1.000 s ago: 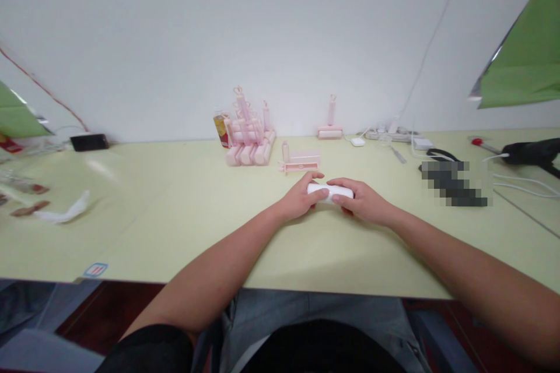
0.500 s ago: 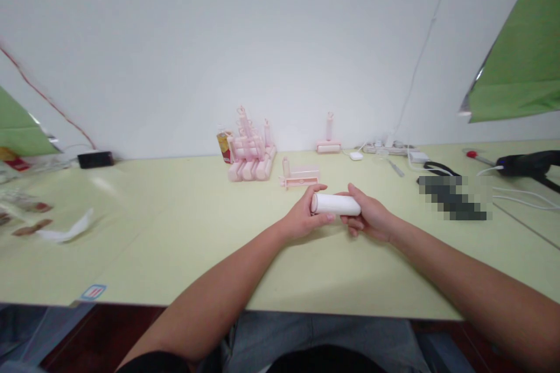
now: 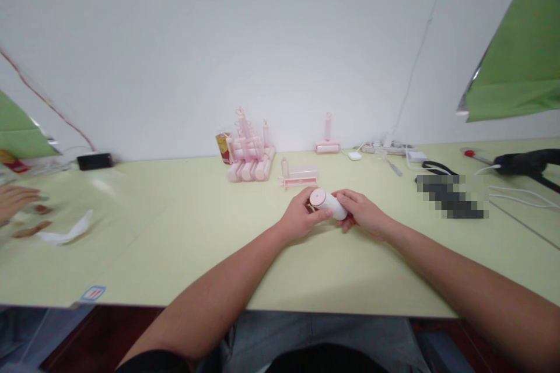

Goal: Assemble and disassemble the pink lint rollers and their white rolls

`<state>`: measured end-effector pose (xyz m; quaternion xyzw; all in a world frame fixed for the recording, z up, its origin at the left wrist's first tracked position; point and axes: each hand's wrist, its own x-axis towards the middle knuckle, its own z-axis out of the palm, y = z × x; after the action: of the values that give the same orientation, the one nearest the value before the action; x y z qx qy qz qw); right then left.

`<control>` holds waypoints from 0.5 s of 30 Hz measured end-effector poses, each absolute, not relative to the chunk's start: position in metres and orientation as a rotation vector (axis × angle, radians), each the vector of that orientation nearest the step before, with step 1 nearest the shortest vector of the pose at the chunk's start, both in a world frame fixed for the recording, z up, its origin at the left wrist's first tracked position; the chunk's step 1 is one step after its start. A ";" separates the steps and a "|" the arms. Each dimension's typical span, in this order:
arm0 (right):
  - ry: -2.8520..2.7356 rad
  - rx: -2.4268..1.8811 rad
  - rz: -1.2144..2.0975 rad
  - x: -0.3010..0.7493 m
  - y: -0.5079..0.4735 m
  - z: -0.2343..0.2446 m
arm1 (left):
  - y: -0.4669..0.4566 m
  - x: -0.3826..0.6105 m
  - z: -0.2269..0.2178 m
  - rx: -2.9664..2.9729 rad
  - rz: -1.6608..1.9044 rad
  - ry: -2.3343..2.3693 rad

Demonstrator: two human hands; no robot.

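Between my hands is a white lint roller roll (image 3: 335, 206) with a pink end cap, tilted so that the cap faces up and toward me. My left hand (image 3: 303, 215) is wrapped round its capped end, thumb along the near side. At the other end my right hand (image 3: 362, 213) grips it, fingertips on top and underneath. Just beyond the hands lies a pink lint roller frame (image 3: 301, 182), without a roll in it, beside a clear cover (image 3: 303, 172).
Several pink lint rollers (image 3: 249, 157) stand grouped by the wall, beside a yellow-and-red can (image 3: 223, 147). One more lint roller (image 3: 328, 144) stands to their right. Cables and a power strip (image 3: 385, 148) lie at the right. Another person's hand (image 3: 16, 199) shows at far left.
The roll has turned from lying sideways to showing its pink cap toward me. My right hand has shifted left with it. Another person's hand has come in at far left.
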<state>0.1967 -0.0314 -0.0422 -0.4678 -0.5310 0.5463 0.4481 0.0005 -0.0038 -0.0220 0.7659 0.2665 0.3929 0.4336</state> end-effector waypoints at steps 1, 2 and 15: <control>-1.324 -1.153 1.344 0.197 -0.030 -0.044 | -0.003 0.000 -0.023 1.906 0.989 0.683; -1.328 -1.147 1.339 0.197 -0.029 -0.045 | -0.002 0.000 -0.024 1.903 0.992 0.699; -1.310 -0.903 1.554 0.198 -0.036 -0.041 | 0.005 0.004 -0.036 1.870 0.945 0.673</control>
<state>0.1976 -0.0357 -0.0408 -0.3639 -0.5281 0.6265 0.4430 0.0038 0.0051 -0.0358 0.7575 0.2725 0.3827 0.4534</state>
